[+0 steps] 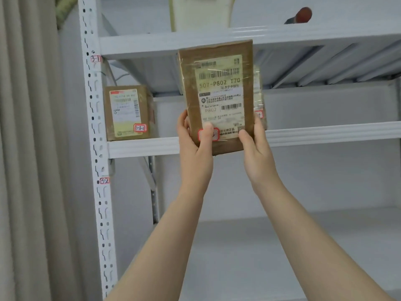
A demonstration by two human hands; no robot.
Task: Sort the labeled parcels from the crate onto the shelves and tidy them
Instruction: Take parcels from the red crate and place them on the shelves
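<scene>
Up at the shelving front, head view. I log one flat brown cardboard parcel (pixel 219 61) held upright in the air by both hands, its white shipping label (pixel 221 94) facing me. I read "507-P802 T70" and "P802" on it.

Left hand (pixel 195 148) grips the lower left corner. Its thumb lies over a red-bordered sticker (pixel 216 135) whose writing is mostly covered, and its fingers (pixel 181 123) wrap round the left edge. Right hand (pixel 257 148) grips the lower right corner, thumb on the front face, fingers (pixel 259 124) curled behind the right edge. The parcel's bottom edge overlaps the front lip of the white metal shelf board (pixel 143 147); I cannot tell whether it touches.

At the left end of that board a smaller brown box parcel (pixel 128 112) stands upright, with a "3-1-1" sticker at its lower right. A third taped parcel (pixel 258 94) stands directly behind the held one; only its right strip shows.

The white slotted upright post (pixel 95 127) carries two red-bordered tags, "3-1" (pixel 96 59) and "3-2" (pixel 104 180). A beige curtain (pixel 28 148) hangs left of the post. On the top board (pixel 282 33) sit a pale cream object (pixel 199 11) and a red-brown round-ended item (pixel 303 15), both cropped and unidentified.
</scene>
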